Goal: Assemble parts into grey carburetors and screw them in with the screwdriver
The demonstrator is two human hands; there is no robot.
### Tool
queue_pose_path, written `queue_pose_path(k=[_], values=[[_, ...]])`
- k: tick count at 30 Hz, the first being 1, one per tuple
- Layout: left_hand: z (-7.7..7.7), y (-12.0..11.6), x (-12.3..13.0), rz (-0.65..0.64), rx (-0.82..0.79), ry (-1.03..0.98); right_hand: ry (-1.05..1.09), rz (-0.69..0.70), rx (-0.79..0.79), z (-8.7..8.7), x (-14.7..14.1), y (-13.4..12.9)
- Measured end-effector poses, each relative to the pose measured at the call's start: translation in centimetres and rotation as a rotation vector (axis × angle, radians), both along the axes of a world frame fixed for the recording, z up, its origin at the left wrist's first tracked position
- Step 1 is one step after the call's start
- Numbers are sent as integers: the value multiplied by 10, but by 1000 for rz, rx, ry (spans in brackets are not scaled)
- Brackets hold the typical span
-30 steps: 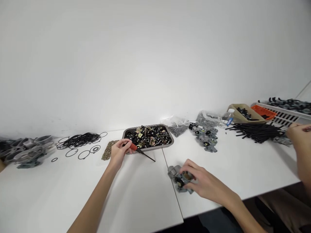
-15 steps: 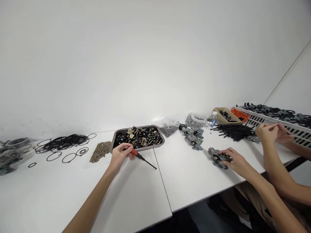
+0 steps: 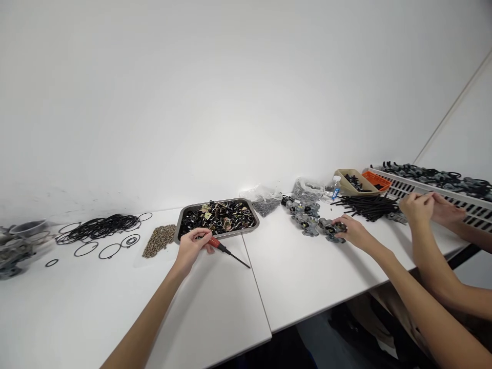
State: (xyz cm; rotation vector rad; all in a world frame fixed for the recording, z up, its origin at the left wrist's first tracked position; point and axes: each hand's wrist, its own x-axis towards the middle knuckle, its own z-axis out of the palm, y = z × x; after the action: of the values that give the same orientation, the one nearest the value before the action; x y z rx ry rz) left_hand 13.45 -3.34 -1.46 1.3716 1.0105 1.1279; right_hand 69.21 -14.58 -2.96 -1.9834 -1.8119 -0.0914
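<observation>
Backdrop: white wall behind a white bench (image 3: 307, 277)
Left hand (image 3: 190, 248): fingers clamped on a red-handled screwdriver (image 3: 226, 251), tip on the bench, just before the metal tray (image 3: 253, 220) of small parts
Right hand (image 3: 351, 231): fingers closed on a grey metal valve body (image 3: 330, 229), touching the cluster of like bodies (image 3: 305, 216)
Step, as judged: setting the body among the others; release calls for spreading the fingers
Nearby: another person's hands (image 3: 426, 206) at the black rods (image 3: 365, 205)

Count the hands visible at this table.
4: left hand on the screwdriver, right hand on a metal part, and a co-worker's two hands together at far right.
</observation>
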Motion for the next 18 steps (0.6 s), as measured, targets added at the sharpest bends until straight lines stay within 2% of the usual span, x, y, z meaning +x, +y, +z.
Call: queue_pose_path(k=[8, 18], values=[[-1, 0, 0, 0, -12, -5, -8, 39, 4, 3, -2, 23], [-3, 2, -2, -8, -5, 6, 2, -6, -9, 4, 0, 42]])
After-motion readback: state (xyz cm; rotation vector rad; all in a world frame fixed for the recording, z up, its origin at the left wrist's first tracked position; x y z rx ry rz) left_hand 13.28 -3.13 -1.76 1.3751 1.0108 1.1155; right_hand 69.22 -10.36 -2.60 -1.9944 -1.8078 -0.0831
